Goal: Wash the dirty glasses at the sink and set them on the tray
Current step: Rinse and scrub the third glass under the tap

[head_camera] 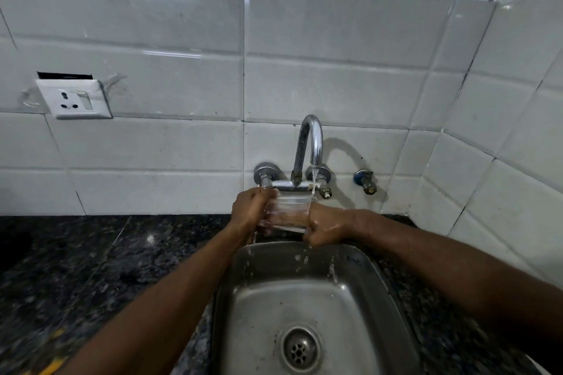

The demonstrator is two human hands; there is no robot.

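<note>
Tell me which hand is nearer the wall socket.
Left. The left hand grips the glass on the side toward the wall socket; the right hand is at the glass's far side, farther from it.

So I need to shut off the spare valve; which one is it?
Start at the curved tap above the sink. Right of it, apart from the tap's own two wall fittings, a small valve sticks out of the tiles. It alone has a blue collar.

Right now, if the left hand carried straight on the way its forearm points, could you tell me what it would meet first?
Probably the tap's left valve, just beyond the left hand, which grips the clear glass from the left. Behind that comes the tiled wall. Depth is hard to judge in this view.
</note>
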